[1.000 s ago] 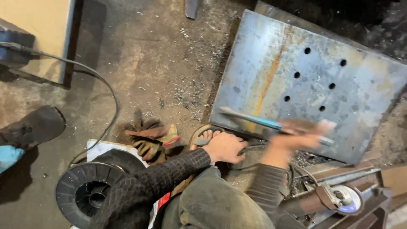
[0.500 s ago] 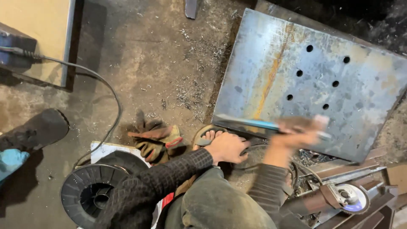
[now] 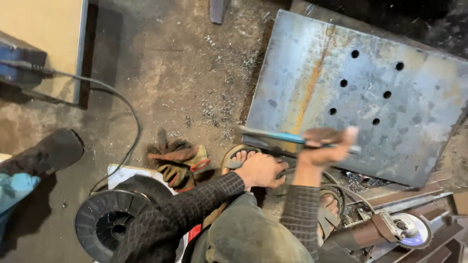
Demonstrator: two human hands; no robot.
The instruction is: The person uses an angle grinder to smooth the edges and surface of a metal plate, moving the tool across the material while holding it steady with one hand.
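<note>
Right hand (image 3: 324,148) gripping blue-handled tool (image 3: 285,136) at steel plate (image 3: 360,92) edge, left hand (image 3: 261,170) pressed flat

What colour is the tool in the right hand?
Blue tool, in the right hand; head view.

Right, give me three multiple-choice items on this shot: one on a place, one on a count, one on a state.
1. Where do the work gloves lie?
A. On the steel plate
B. On the floor left of the left hand
C. On the wire spool

2. How many round holes does the steel plate show?
A. Three
B. Six
C. Ten

3. What is the right hand doing?
A. Gripping a blue-handled tool
B. Lying flat and empty
C. Holding a glove

Answers:
1 B, they sit on the dirty floor beside the left hand.
2 B, six dark holes can be counted.
3 A, its fingers close around the tool over the plate's edge.
</note>
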